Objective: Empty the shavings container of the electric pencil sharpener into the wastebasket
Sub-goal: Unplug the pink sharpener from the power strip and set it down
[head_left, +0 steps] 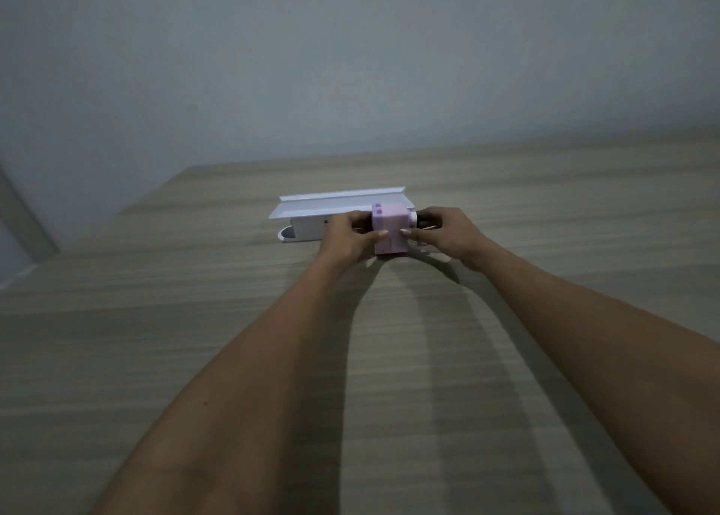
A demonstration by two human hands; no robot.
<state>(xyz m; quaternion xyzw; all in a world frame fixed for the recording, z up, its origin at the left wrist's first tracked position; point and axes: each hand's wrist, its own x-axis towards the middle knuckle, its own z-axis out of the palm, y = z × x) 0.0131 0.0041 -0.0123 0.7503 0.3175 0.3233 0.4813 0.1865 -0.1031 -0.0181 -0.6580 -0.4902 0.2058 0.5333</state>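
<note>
A small pink pencil sharpener (389, 229) stands on the wooden table (195, 339), far in front of me. My left hand (345, 238) grips its left side, thumb across the front. My right hand (442, 236) holds its right side, fingers around a white and dark knob or crank (416, 217) sticking out there. Both arms are stretched forward. The shavings container cannot be told apart from the pink body. No wastebasket is in view.
A white rectangular box or tray (335, 212) with a raised flap lies just behind and to the left of the sharpener. A plain grey wall stands behind the table. The table's left edge runs diagonally at the far left.
</note>
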